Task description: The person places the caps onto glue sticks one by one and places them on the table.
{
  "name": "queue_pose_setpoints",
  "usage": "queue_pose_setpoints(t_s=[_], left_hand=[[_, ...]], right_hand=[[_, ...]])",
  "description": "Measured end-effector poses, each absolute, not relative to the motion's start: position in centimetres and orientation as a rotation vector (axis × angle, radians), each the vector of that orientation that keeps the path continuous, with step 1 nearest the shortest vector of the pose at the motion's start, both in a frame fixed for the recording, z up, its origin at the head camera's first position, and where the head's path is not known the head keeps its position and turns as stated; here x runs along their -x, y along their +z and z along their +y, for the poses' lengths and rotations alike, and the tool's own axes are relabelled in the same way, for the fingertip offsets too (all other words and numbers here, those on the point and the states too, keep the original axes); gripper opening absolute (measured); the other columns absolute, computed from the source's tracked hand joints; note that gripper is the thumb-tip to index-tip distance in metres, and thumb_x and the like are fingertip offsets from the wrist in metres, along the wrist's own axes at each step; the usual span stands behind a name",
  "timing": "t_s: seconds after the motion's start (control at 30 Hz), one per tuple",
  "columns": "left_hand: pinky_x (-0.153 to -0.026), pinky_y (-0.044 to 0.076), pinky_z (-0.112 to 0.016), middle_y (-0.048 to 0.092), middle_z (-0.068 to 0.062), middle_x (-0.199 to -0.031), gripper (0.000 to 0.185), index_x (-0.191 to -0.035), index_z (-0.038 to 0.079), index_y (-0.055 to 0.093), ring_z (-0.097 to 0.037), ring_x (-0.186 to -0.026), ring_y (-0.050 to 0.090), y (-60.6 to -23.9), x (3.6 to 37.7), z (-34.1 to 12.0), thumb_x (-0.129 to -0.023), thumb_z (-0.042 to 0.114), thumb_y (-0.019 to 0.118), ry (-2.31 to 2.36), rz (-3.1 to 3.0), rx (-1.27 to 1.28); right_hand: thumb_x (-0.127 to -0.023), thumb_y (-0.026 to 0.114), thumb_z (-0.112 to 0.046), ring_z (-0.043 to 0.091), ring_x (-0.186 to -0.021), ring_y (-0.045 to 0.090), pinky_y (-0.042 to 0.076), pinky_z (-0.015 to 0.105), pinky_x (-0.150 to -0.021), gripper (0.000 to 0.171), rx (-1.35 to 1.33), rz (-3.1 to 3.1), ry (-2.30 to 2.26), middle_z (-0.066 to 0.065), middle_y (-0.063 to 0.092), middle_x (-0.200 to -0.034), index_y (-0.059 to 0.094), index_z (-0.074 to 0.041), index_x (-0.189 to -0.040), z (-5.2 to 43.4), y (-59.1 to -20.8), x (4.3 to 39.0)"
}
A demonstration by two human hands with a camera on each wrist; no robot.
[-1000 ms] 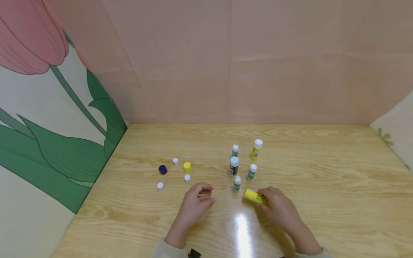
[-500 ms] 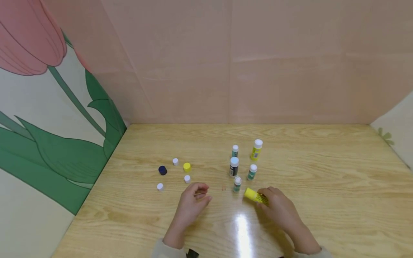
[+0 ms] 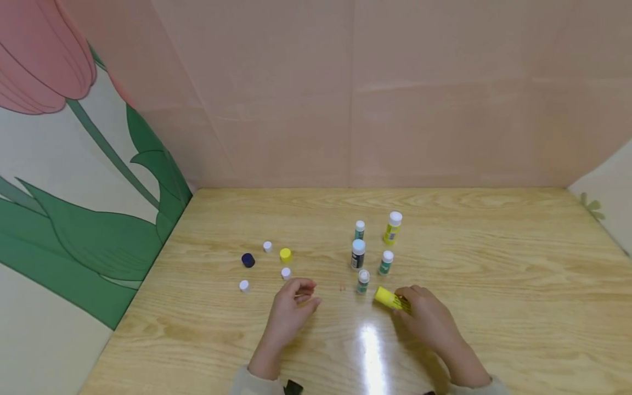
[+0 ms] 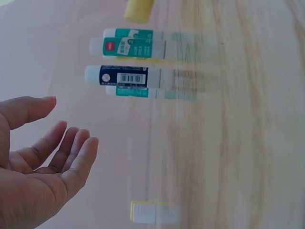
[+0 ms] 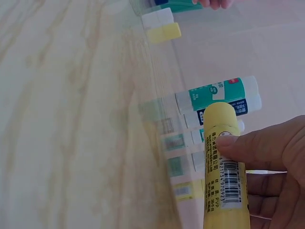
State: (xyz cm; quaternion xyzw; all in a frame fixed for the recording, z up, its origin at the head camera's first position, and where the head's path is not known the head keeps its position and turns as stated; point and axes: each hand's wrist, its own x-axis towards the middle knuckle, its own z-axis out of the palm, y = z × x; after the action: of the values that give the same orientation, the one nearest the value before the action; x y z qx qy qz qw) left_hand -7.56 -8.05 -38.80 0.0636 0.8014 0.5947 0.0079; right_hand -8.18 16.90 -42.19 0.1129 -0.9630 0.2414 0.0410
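My right hand (image 3: 402, 302) grips a yellow glue stick (image 3: 387, 297) near the table's front, tilted with its yellow end toward the upper left. In the right wrist view the thumb (image 5: 248, 148) presses on the stick's label (image 5: 224, 186) while the fingers curl beneath. My left hand (image 3: 307, 293) hovers low over the wood with loosely curled fingers. The left wrist view shows its palm (image 4: 28, 181) holding nothing. Several capped glue sticks (image 3: 358, 253) stand upright just beyond both hands, the nearest one (image 3: 363, 281) beside the held stick.
Loose caps lie left of my left hand: a yellow one (image 3: 285, 254), a dark blue one (image 3: 248, 260) and three white ones (image 3: 286, 272). A taller yellow stick (image 3: 393, 227) stands at the back. Pink walls enclose the wooden table (image 3: 494, 285).
My left hand has slid a little to the left and toward me. The right hand and its yellow stick have barely moved.
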Motion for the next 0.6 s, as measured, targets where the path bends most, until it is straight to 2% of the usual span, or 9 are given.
queue_pose_setpoints(t_s=[0.4, 0.6], left_hand=[[-0.080, 0.044, -0.042, 0.050, -0.023, -0.096, 0.020, -0.094, -0.011, 0.052, -0.037, -0.090, 0.049, -38.3, 7.4, -8.0, -0.075, -0.008, 0.059, 1.853, 2.520, -0.204], [-0.081, 0.044, -0.039, 0.051, -0.019, -0.098, 0.024, -0.098, -0.008, 0.053, -0.033, -0.091, 0.050, -40.0, 8.1, -8.5, -0.076, -0.003, 0.062, 1.847, 2.510, -0.189]], right_hand=[[-0.066, 0.072, -0.010, 0.021, -0.075, 0.053, 0.046, 0.037, -0.063, 0.030, -0.349, -2.991, 0.735, 0.006, 0.056, -0.081, 0.061, 0.000, -0.092, 17.0, -42.4, 8.5], [-0.066, 0.072, -0.011, 0.022, -0.075, 0.053, 0.046, 0.039, -0.064, 0.030, -0.346, -3.018, 0.727, 0.006, 0.056, -0.081, 0.061, -0.001, -0.092, 17.0, -42.6, 8.7]])
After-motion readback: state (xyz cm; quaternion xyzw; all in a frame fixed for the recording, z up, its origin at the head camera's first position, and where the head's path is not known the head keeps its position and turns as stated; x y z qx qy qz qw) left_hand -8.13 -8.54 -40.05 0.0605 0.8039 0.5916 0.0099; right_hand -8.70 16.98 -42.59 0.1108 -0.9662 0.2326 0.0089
